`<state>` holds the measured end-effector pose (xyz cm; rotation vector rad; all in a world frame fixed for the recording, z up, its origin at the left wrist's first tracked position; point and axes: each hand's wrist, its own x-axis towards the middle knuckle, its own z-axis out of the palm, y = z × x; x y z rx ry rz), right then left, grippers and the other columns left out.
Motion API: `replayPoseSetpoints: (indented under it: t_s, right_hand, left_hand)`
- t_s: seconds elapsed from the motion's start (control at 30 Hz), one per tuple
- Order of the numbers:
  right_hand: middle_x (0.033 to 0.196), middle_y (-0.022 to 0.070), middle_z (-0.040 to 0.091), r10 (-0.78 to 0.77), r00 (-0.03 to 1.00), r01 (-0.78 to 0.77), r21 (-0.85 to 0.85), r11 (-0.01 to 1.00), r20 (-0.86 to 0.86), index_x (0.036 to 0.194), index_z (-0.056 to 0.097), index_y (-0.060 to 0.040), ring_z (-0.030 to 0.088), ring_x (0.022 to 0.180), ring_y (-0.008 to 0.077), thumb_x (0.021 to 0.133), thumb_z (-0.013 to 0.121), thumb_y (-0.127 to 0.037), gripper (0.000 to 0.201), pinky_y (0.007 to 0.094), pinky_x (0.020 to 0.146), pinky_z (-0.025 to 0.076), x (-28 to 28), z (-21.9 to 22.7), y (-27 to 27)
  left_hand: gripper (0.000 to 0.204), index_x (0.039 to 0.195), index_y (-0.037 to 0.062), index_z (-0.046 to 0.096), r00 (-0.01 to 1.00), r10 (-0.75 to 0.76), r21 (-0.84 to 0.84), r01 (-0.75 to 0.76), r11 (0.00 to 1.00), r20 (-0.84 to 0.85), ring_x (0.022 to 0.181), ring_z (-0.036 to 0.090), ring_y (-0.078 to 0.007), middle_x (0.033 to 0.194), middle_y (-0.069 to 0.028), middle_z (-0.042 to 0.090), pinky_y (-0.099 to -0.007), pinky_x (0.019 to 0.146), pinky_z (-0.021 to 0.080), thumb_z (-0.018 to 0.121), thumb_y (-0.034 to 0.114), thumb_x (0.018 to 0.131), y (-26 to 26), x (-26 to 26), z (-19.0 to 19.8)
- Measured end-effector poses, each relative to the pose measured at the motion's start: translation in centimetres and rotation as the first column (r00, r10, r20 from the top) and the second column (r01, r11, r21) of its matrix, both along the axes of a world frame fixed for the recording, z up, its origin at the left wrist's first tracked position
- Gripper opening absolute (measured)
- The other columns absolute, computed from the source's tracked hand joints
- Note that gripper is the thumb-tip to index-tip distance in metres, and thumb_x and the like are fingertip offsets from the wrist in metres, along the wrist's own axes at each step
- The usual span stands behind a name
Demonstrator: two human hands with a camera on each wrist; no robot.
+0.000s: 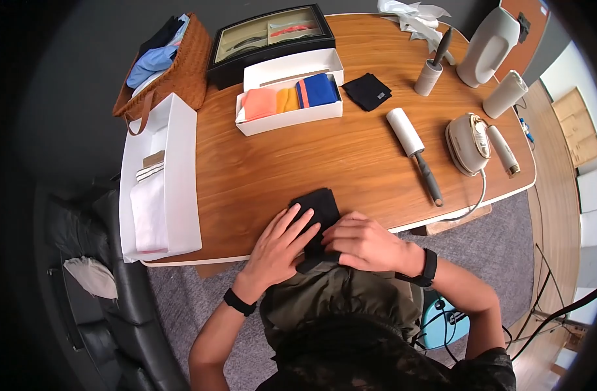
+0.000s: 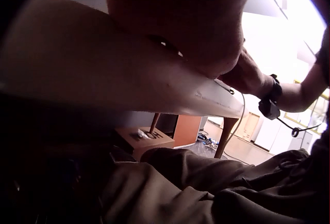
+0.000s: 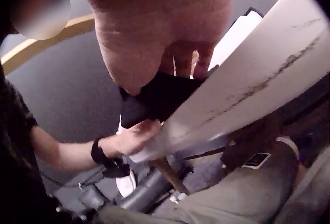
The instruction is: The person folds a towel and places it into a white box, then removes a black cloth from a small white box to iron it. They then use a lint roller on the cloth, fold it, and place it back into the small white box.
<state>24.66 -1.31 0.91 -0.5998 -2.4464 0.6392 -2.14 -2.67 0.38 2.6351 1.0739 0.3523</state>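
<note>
A black cloth (image 1: 321, 203) lies at the table's front edge, its near end hanging toward the lap. My left hand (image 1: 279, 247) rests on its left side with fingers spread and straight. At its right side my right hand (image 1: 365, 242) pinches the near part, fingers curled. In the right wrist view the cloth (image 3: 160, 97) hangs over the edge between the thumb and fingers of the right hand (image 3: 165, 28). The left wrist view shows the right hand (image 2: 247, 72) beyond the dark left hand (image 2: 175, 17); the cloth cannot be made out there.
A white box (image 1: 182, 176) with light cloths stands at left, a wicker basket (image 1: 189, 72) behind it. Further back are a box of coloured cloths (image 1: 292, 117), a black display case (image 1: 230, 75) and a folded black cloth (image 1: 367, 91). A lint roller (image 1: 406, 132) and a steamer (image 1: 468, 143) lie right.
</note>
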Motion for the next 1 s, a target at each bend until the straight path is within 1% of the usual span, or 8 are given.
replayPoseSetpoints:
  t_s: [0.13,0.17,0.4,0.73,0.83,0.9,0.93,1.0]
  right_hand:
    - [0.091,0.0227,0.067,-0.339,0.941,0.304,-0.430,0.850,-0.006,0.094,0.065,-0.0004,0.064,0.089,0.0428,0.101,0.066,-0.023,0.024,0.0467,0.078,0.051,-1.4,0.3,0.7]
    - [0.081,0.0255,0.065,-0.420,0.894,0.298,-0.497,0.815,-0.153,0.094,0.061,0.0011,0.063,0.079,0.0478,0.104,0.063,-0.025,0.028,0.0512,0.068,0.049,-2.2,1.0,0.9]
    - [0.074,0.0234,0.068,-0.579,0.809,0.571,-0.363,0.736,0.100,0.101,0.064,-0.0026,0.067,0.075,0.0474,0.102,0.065,-0.026,0.024,0.0552,0.067,0.052,-4.2,0.4,2.8]
    - [0.078,0.0218,0.071,-0.567,0.813,0.581,-0.233,0.780,0.131,0.129,0.052,-0.0088,0.069,0.076,0.0451,0.104,0.060,-0.018,0.028,0.0543,0.064,0.053,-4.5,-0.1,2.8]
    - [0.099,0.0230,0.071,-0.536,0.840,0.541,-0.182,0.821,0.080,0.129,0.053,-0.0087,0.068,0.073,0.0457,0.101,0.061,-0.014,0.030,0.0539,0.060,0.052,-4.5,-0.7,2.8]
    - [0.131,0.0237,0.063,-0.512,0.830,0.548,-0.158,0.821,0.220,0.135,0.055,-0.0083,0.071,0.094,0.0423,0.096,0.062,-0.012,0.039,0.0510,0.071,0.055,-4.4,0.4,2.5]
    - [0.131,0.0237,0.063,-0.512,0.830,0.549,-0.158,0.821,0.221,0.135,0.055,-0.0083,0.071,0.094,0.0423,0.096,0.062,-0.012,0.039,0.0510,0.071,0.055,-4.4,0.8,2.5]
    - [0.152,0.0209,0.049,-0.470,0.882,0.445,0.262,0.856,0.039,0.140,0.056,-0.0072,0.062,0.126,0.0385,0.093,0.062,-0.015,0.048,0.0490,0.094,0.053,-4.4,1.1,2.5]
  left_hand:
    - [0.036,0.118,0.0079,0.076,0.988,0.058,0.053,-0.067,0.996,0.143,0.138,0.050,-0.0374,0.145,-0.0169,0.056,-0.0521,0.113,0.045,0.078,0.022,0.084,-0.4,-0.7,-1.5]
    - [0.025,0.103,0.0051,0.076,0.985,0.052,0.079,-0.066,0.995,0.167,0.129,0.055,-0.0389,0.132,-0.0190,0.059,-0.0534,0.109,0.047,0.078,0.024,0.086,-0.5,-0.8,-1.4]
    - [0.023,0.097,0.0029,0.072,0.985,-0.066,0.074,0.055,0.996,0.161,0.127,0.055,-0.0411,0.123,-0.0195,0.059,-0.0559,0.115,0.044,0.076,0.023,0.087,-0.6,-1.2,-0.5]
    - [0.026,0.107,0.0019,0.071,0.984,0.011,0.055,-0.020,0.998,0.177,0.133,0.054,-0.0394,0.130,-0.0174,0.061,-0.0537,0.114,0.046,0.075,0.019,0.088,-1.0,-1.4,-0.9]
    - [0.028,0.109,0.0019,0.070,0.978,0.040,0.059,-0.053,0.997,0.203,0.132,0.056,-0.0384,0.130,-0.0162,0.062,-0.0529,0.112,0.047,0.075,0.018,0.087,-1.0,-1.5,-1.3]
    - [0.029,0.111,0.0020,0.069,0.972,0.053,0.060,-0.069,0.996,0.229,0.131,0.057,-0.0381,0.129,-0.0156,0.063,-0.0526,0.111,0.048,0.075,0.017,0.087,-1.2,-1.4,-1.4]
    - [0.030,0.113,0.0024,0.069,0.959,0.082,0.054,-0.100,0.994,0.273,0.130,0.058,-0.0384,0.129,-0.0151,0.064,-0.0525,0.110,0.049,0.075,0.016,0.086,-1.4,-1.4,-1.4]
    - [0.031,0.115,0.0028,0.068,0.942,0.112,0.042,-0.132,0.990,0.316,0.129,0.059,-0.0387,0.128,-0.0147,0.064,-0.0524,0.109,0.049,0.074,0.015,0.086,-1.6,-1.3,-1.4]
